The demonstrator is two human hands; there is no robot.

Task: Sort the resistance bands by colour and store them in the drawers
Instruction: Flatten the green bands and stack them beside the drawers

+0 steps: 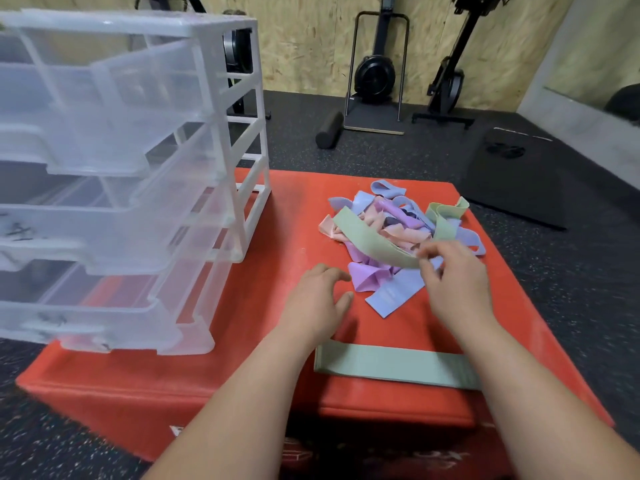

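Note:
A jumbled pile of resistance bands [398, 226] in green, purple, blue and pink lies on the red box [287, 237]. My right hand [453, 282] pinches one end of a long green band [367, 237] that stretches up and left across the pile. My left hand [318, 303] hovers over the red surface just left of the pile, fingers relaxed and spread, holding nothing. A second green band [394, 367] lies flat near the front edge, between my forearms. The clear plastic drawer unit [114, 188] stands on the left with its drawers pulled out.
Beyond the red box is dark speckled rubber floor. A black foam roller [329, 130], exercise machines [375, 74] and a black mat [516, 181] sit at the back against a chipboard wall.

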